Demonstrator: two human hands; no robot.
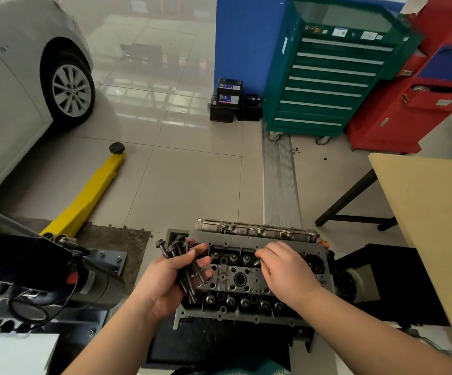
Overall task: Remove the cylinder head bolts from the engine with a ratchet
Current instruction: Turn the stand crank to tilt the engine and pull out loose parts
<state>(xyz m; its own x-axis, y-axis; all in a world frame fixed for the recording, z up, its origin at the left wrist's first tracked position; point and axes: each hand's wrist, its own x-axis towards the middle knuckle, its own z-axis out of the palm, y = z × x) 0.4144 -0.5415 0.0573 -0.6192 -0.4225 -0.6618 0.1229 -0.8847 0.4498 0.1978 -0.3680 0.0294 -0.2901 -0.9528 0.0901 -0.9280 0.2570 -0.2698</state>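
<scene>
1. Bolts (184,262), long and dark, lie bunched in the left hand (165,280), whose fingers and thumb curl around the bundle; the heads fan out above the fingertips and the shanks point down across the palm.
2. The bundle sits over the left end of the cylinder head (246,282), which lies flat on a stand directly in front of the person.
3. The right hand (287,269) hovers palm down over the middle of the cylinder head, its fingers bent and its fingertips pinched together at a small dark piece near the upper row of holes; whether that piece is a bolt head cannot be told.
4. A second metal engine part (257,230) stands along the far edge of the cylinder head.
5. No ratchet can be picked out in the view.
6. On the tiled floor beyond, a yellow lift arm (89,196) reaches out on the left, beside a silver car (16,90).
7. A green tool cabinet (333,77) stands at the back, with a red cabinet (422,104) to its right.
8. A wooden tabletop (430,212) fills the right edge.
</scene>
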